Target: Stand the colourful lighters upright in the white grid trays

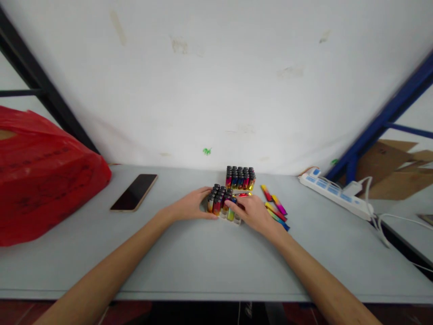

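A clear plastic tray (223,217) in the middle of the table holds several upright lighters (217,204) with black tops and shiny coloured bodies. My left hand (193,205) grips its left side, thumb along the front and fingers behind. Over the tray's right part, my right hand (252,211) has its thumb and fingers closed on a yellow-green and blue lighter (231,215), which stands in a front slot. Clear slots show beside that lighter. More colourful lighters (277,212) lie flat just right of my right hand, and a red shiny one (242,194) lies behind it.
Another block of upright lighters (240,178) stands behind, near the wall. A phone (134,192) and a red plastic bag (50,176) are at the left. At the right are a white power strip (336,195) with cables and cardboard boxes (389,167) beyond a blue frame.
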Motion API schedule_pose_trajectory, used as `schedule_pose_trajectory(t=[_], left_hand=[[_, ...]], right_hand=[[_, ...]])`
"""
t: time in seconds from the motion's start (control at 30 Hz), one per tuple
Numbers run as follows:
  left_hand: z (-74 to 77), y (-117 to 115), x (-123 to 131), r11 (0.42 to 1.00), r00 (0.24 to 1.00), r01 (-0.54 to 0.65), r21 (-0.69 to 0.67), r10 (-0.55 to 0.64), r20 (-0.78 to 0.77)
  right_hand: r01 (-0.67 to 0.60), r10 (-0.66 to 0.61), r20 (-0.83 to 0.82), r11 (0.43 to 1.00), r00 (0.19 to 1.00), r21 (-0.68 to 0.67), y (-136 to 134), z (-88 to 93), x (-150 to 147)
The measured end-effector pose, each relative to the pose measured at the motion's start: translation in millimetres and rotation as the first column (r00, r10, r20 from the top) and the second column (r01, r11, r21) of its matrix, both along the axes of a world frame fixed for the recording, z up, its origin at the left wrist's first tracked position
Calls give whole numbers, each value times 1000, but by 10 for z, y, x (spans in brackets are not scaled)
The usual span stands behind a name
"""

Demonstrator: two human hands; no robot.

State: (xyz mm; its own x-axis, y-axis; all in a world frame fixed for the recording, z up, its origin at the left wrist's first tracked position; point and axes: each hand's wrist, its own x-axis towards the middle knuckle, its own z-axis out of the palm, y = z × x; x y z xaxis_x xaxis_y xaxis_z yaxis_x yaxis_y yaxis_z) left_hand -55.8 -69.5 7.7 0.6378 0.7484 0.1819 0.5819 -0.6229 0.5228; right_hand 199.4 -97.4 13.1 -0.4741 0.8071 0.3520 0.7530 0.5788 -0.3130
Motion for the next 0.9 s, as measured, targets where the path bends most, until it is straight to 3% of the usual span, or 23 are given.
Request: schedule_pose_trajectory(t=[0.13,0.4,0.53,0.73,0.9], left_hand=[[12,-8,4,1000,1000,10,-3,-10,8],[5,-10,1,1000,1000,4,-5,-4,16],[-14,3,-8,1000,1000,3,3,-3,12],[-31,22,-21,1000,1000,-2,2,2,17],[-13,14,-18,1000,1000,-8,-7,7,-1]], right_hand=[[-1,1,-12,999,1000,34,-1,-32,-28],[83,-93,254,995,963,50,-55,94,-122],[65,-71,314,997,947,32,-57,122,-122],[66,-60,300,998,952,-9,-100,85,-154],[118,-107,196,992,975,-43,-87,231,-44]])
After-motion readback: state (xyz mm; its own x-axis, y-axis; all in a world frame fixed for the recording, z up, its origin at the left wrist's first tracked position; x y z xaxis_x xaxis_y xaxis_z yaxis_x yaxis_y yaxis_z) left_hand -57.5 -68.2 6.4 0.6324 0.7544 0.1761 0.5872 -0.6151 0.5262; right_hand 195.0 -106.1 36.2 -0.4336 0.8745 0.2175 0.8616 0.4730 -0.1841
